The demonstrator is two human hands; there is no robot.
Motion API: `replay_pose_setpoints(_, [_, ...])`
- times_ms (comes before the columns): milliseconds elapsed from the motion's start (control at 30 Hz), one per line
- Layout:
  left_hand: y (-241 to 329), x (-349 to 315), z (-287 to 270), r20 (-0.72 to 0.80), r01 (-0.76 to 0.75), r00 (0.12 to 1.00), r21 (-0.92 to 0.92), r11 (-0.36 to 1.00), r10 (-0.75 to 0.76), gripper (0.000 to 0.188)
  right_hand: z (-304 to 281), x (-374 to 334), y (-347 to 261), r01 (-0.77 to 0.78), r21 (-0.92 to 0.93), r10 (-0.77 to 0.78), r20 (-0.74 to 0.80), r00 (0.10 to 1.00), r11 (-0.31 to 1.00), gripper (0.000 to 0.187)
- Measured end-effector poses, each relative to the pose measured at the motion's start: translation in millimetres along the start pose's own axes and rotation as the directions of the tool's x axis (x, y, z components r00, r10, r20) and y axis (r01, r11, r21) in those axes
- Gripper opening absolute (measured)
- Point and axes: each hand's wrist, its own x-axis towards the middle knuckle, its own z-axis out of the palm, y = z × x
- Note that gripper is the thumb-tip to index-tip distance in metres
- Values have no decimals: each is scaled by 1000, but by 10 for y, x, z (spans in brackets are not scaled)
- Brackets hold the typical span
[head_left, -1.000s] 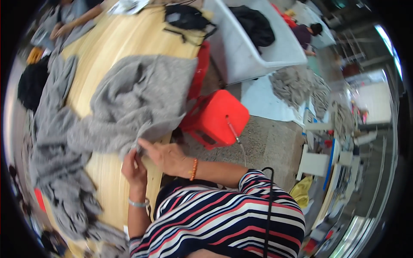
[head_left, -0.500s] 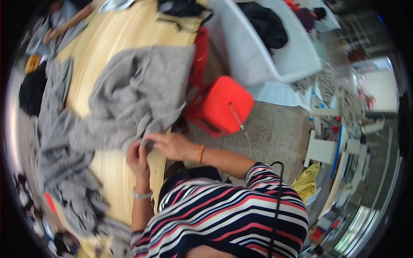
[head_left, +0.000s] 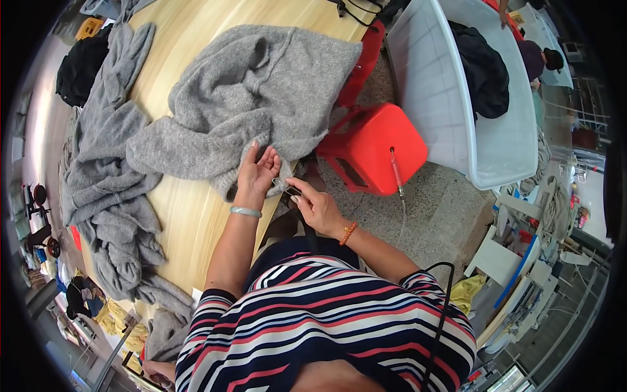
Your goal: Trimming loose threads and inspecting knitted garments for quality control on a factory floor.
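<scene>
A grey knitted garment lies bunched on the wooden table, its near edge hanging at the table's side by my hands. My left hand is turned palm up against this near edge, fingers loosely curled and apart from the thumb, with nothing plainly gripped. Close to its right, my right hand pinches a small thin metal tool between thumb and fingers. A small ring-like shape shows between the two hands by the cloth; whether it belongs to the tool I cannot tell.
More grey knitwear is heaped along the table's left side, near a black bundle. A red stool with a clear tube on it stands right of the wooden table. Beyond is a large white bin holding dark cloth.
My hands have come apart from their shared pinch on the cloth. The left has turned palm up; the right now shows a metal tool. The whole view has shifted.
</scene>
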Motion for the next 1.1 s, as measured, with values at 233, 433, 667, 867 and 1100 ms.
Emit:
replay_pose_setpoints(233, [460,58,-123,145,-475,876,97,875,460,13,-90,114,-11,15,36,-14,-19,1000,999,45])
replay_pose_setpoints(433, [516,62,-58,188,-497,867,239,834,462,20,-88,457,-101,99,-14,-99,2,995,995,48])
replay_pose_setpoints(667, [461,174,87,260,-593,794,532,604,550,20,-32,642,-2,130,-20,-131,-65,989,991,45])
replay_pose_setpoints(867, [756,171,-547,337,-397,915,664,633,220,16,40,648,-28,52,-36,-51,8,999,998,46])
replay_pose_setpoints(1100, [571,-358,-268,462,-411,882,659,630,93,18,34,598,-149,37,-61,-37,1,999,997,46])
